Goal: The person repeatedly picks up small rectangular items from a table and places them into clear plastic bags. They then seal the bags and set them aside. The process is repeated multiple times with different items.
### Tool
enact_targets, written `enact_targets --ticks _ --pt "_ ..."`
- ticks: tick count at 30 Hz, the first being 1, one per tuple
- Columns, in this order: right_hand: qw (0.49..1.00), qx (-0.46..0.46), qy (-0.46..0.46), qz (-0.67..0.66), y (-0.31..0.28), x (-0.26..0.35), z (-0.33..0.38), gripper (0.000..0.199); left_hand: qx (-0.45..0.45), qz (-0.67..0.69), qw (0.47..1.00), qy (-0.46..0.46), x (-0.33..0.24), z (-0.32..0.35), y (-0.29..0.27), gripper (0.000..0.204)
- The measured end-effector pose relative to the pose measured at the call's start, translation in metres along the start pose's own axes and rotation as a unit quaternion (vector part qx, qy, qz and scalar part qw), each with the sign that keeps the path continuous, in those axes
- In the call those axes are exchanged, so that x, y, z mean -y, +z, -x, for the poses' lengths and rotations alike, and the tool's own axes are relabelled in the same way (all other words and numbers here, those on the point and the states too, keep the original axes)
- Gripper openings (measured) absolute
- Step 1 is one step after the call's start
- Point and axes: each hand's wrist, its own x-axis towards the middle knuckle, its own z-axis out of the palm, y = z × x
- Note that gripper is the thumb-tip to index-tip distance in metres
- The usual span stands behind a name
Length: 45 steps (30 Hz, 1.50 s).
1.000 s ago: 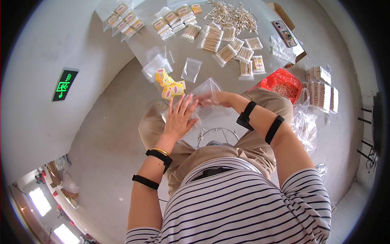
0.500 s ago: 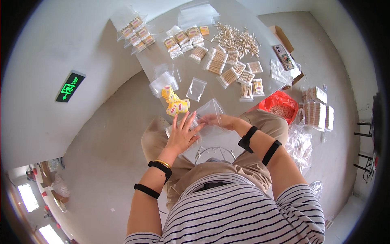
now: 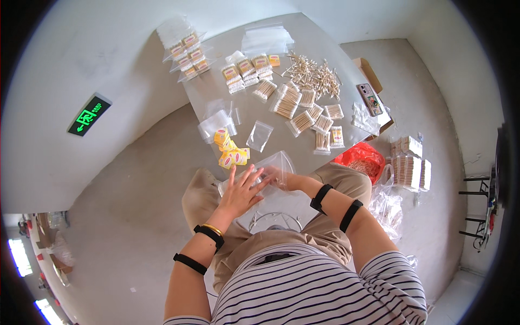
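My left hand (image 3: 240, 190) is stretched out with its fingers spread at the table's near edge, over clear plastic. Close to its fingertips lie yellow-and-white paper cards (image 3: 233, 157). A clear plastic bag (image 3: 283, 162) stands up from my right hand (image 3: 285, 181), whose fingers are curled at it and partly hidden behind the film. Beyond the hands a small clear zip bag (image 3: 260, 135) lies flat. To its left is a stack of clear bags (image 3: 215, 125). Bundles of cotton swabs (image 3: 287, 102) in clear bags lie farther right.
At the back are loose cotton swabs (image 3: 311, 76), labelled swab packs (image 3: 246, 67), flat clear bags (image 3: 268, 39) and bagged packs (image 3: 189, 54). A phone (image 3: 369, 99) lies at the right edge. Beside my right knee are a red bag (image 3: 363, 160) and stacked swab packs (image 3: 409, 168).
The whole view has shifted, so the table sits slightly lower in the picture. My left hand stays spread over the plastic, and my right hand is still at the clear bag, which has bent somewhat.
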Motion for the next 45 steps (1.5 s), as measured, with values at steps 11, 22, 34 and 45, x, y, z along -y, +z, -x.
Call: enact_targets --ticks 11,22,34,45 --pt "0.955 -0.195 0.217 -0.059 -0.250 0.037 -0.064 0.024 -0.003 0.047 0.999 -0.017 0.004 0.008 -0.002 0.062" --pt "0.888 -0.378 0.261 0.029 -0.327 -0.030 -0.226 0.058 0.022 0.088 0.996 -0.017 0.003 0.002 -0.004 0.064" --pt "0.841 -0.404 0.261 -0.248 -0.347 0.009 -0.195 0.044 0.018 0.099 0.995 -0.013 0.004 0.001 -0.005 0.064" --pt "0.889 -0.300 0.214 -0.271 -0.171 0.052 0.063 0.049 -0.024 0.065 0.998 0.001 0.002 0.000 -0.001 0.063"
